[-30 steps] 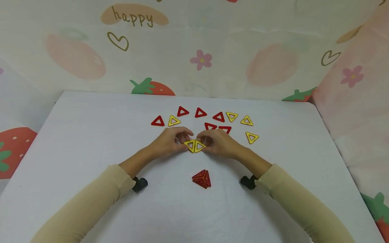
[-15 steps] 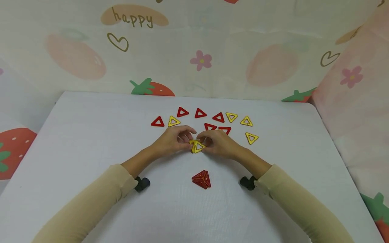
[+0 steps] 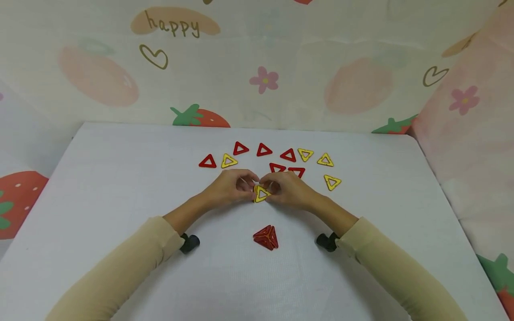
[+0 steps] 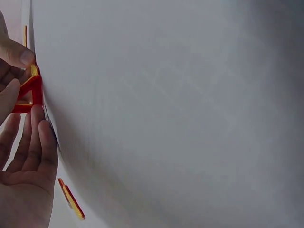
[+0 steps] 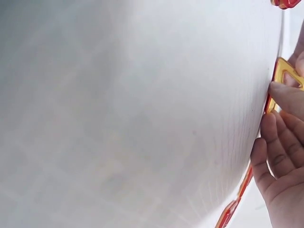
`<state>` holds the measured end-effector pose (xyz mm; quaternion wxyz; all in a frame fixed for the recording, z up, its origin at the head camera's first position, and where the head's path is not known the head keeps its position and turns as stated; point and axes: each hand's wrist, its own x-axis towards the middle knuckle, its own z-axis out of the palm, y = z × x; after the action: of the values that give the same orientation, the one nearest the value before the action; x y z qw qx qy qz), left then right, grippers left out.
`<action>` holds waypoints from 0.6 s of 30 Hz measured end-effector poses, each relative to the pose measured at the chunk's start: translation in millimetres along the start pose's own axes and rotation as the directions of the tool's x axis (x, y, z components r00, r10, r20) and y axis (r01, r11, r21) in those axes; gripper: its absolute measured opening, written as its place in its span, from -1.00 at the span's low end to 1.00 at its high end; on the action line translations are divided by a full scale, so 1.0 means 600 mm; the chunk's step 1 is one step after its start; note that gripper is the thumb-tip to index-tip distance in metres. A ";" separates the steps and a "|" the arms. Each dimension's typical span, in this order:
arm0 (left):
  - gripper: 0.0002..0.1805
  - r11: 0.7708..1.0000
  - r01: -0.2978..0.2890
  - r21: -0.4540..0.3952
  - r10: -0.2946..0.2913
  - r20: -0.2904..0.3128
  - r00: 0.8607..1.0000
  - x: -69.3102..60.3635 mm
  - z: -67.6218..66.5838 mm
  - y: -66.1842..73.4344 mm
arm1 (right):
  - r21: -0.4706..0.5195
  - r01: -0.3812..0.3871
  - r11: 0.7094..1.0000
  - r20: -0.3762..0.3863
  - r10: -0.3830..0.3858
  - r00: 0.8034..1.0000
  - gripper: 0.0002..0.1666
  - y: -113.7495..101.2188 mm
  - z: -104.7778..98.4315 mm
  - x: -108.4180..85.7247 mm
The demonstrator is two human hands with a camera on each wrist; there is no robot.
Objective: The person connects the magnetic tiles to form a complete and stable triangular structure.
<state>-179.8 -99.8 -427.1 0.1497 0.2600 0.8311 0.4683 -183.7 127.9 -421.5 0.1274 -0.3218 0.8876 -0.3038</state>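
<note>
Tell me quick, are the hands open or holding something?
Left hand: closed, pinching a triangle tile, red side showing.
Right hand: closed, pinching a yellow triangle.

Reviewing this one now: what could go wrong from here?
The left hand and right hand both pinch small yellow-and-red triangle pieces, so an uneven pull might make them slip or part. Two red triangles, one and another, lie just beyond the right hand, which could nudge them. The red pyramid sits nearer the person, so hands drawing back might bump it.
</note>
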 end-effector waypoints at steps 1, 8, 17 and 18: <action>-0.61 1.000 -0.002 0.008 0.002 0.004 1.000 0.000 0.001 -0.001 | -0.002 -0.001 1.000 0.000 0.001 1.000 -0.56 0.000 0.000 0.000; -0.66 0.999 0.011 0.037 -0.011 0.010 1.000 0.003 0.004 -0.006 | 0.011 -0.011 1.000 0.016 0.011 1.000 -0.55 -0.003 -0.002 -0.001; -0.66 0.999 0.000 0.045 -0.001 0.009 1.000 0.003 0.005 -0.010 | 0.038 0.004 0.999 0.027 -0.005 1.000 -0.53 -0.003 -0.016 -0.011; -0.66 0.999 0.002 0.044 -0.002 0.009 1.000 0.003 0.005 -0.010 | 0.037 -0.005 0.999 0.024 0.004 1.000 -0.53 -0.001 -0.019 -0.012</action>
<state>-181.8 -99.0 -433.6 0.1481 0.2645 0.8409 0.4484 -182.7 137.5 -412.3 0.1447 -0.3210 0.8811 -0.3158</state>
